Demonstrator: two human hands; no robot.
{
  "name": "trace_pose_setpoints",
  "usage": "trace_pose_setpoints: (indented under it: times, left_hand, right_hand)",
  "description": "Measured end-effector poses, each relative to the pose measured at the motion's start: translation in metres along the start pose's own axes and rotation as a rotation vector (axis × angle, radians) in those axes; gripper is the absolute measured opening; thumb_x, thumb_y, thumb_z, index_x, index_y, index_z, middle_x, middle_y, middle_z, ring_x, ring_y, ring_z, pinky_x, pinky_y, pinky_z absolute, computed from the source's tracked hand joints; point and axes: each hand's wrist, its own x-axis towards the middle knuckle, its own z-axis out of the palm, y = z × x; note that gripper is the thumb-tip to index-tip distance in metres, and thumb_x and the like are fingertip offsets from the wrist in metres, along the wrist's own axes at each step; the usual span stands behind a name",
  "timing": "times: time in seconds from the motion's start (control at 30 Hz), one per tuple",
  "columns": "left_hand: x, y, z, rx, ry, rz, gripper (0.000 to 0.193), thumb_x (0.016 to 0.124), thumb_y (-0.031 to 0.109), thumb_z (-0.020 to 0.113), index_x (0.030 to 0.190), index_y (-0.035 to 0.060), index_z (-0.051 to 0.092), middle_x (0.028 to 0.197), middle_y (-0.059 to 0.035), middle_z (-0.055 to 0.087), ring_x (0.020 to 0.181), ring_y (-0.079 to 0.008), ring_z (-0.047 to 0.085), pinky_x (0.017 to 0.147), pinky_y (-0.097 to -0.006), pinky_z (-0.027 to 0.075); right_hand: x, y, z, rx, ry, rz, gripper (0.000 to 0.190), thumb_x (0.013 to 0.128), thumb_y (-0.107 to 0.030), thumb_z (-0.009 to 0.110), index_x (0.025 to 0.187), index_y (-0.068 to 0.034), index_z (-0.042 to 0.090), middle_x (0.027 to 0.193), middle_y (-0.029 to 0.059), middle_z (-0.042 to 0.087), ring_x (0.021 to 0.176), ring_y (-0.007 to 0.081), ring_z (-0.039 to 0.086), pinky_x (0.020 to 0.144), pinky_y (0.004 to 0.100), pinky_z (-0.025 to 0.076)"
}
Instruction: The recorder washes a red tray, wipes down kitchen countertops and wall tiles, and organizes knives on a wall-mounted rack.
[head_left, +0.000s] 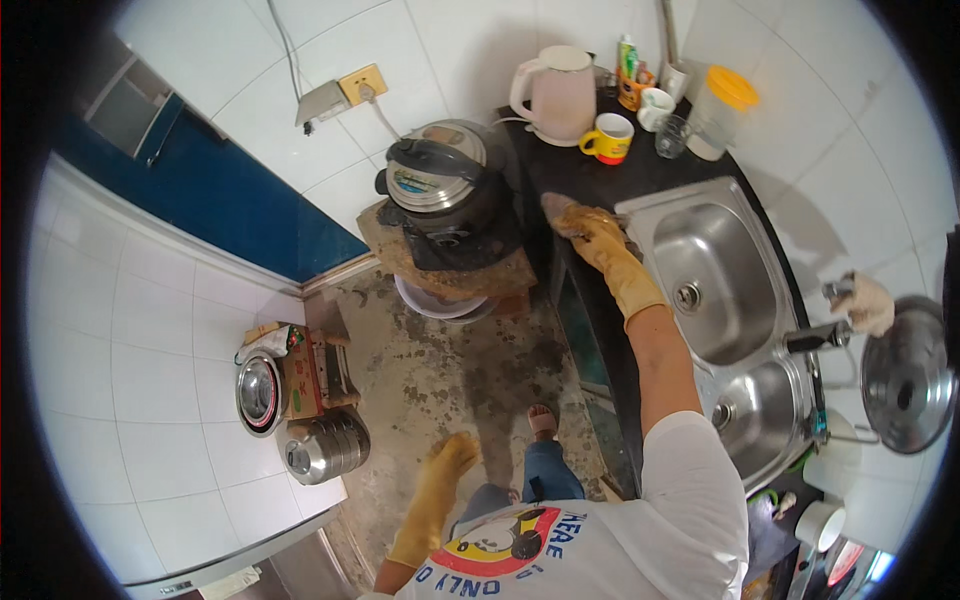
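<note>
My right hand (594, 231), in a yellow rubber glove, is at the front edge of the black countertop (551, 169), left of the double sink. Under its fingers is a crumpled brownish cloth (556, 204), mostly covered by the glove. Near it is the steel rim of the double-bowl sink (637, 206). A matching glove covers my left hand (452, 454), which hangs low over the floor beside my body. Its fingers look curled, and nothing can be seen in it, though the palm is hidden.
An electric pressure cooker (439, 176) stands on a wooden board (450, 277) above a white basin (435, 300). Along the wall are a pink kettle (566, 94), a yellow mug (609, 139), a glass (671, 136) and a yellow-lidded jug (716, 112). A steel pot (326, 446) stands left.
</note>
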Motion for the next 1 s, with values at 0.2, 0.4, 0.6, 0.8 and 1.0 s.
trace_pose_setpoints:
  times: [0.2,0.4,0.6,0.8,1.0]
  left_hand:
    - [-0.018,0.007,0.005,0.118,-0.225,0.034,0.037,0.099,0.03,0.067,0.125,0.0039,0.063,0.114,-0.0114,0.072,0.101,-0.021,0.07,0.09,-0.0321,0.055]
    - [-0.056,-0.044,-0.02,0.269,-0.421,0.048,0.035,0.099,0.027,0.067,0.125,0.0033,0.064,0.112,-0.0115,0.072,0.097,-0.0199,0.07,0.087,-0.0315,0.056]
    - [-0.101,-0.138,-0.056,0.396,-0.577,-0.147,0.035,0.098,0.024,0.067,0.125,0.0017,0.065,0.117,-0.0168,0.072,0.1,-0.0272,0.072,0.086,-0.0343,0.059]
    - [-0.179,-0.201,-0.055,0.524,-0.767,-0.146,0.037,0.1,0.025,0.065,0.127,0.0002,0.063,0.121,-0.0199,0.07,0.103,-0.0292,0.072,0.09,-0.0373,0.058]
    - [-0.277,-0.286,-0.015,0.679,-0.95,-0.049,0.038,0.104,0.028,0.06,0.13,0.0018,0.063,0.12,-0.0182,0.07,0.106,-0.0285,0.071,0.095,-0.0384,0.056]
  right_hand:
    - [-0.153,-0.087,-0.084,0.229,-0.206,0.152,0.032,0.071,0.004,0.068,0.096,-0.014,0.076,0.114,0.0038,0.074,0.12,0.0245,0.063,0.117,0.0436,0.036]
    - [-0.431,-0.237,-0.214,0.078,-0.087,0.369,0.026,0.073,0.003,0.069,0.093,-0.012,0.078,0.112,0.0069,0.074,0.121,0.027,0.063,0.118,0.0502,0.034]
    - [-0.752,-0.422,-0.32,0.031,0.429,1.255,0.036,0.073,0.009,0.053,0.096,-0.002,0.078,0.129,0.0118,0.07,0.124,0.0309,0.06,0.116,0.0384,0.037]
    - [-0.819,-0.506,-0.349,0.793,1.244,1.26,0.028,0.092,-0.01,0.057,0.112,0.0,0.073,0.095,0.0094,0.073,0.071,0.0164,0.066,0.067,0.0288,0.055]
    - [-0.776,-0.525,-0.37,1.349,1.435,1.165,0.036,0.095,-0.033,0.061,0.117,-0.007,0.07,0.109,0.0104,0.073,0.094,0.0281,0.07,0.085,0.0433,0.059]
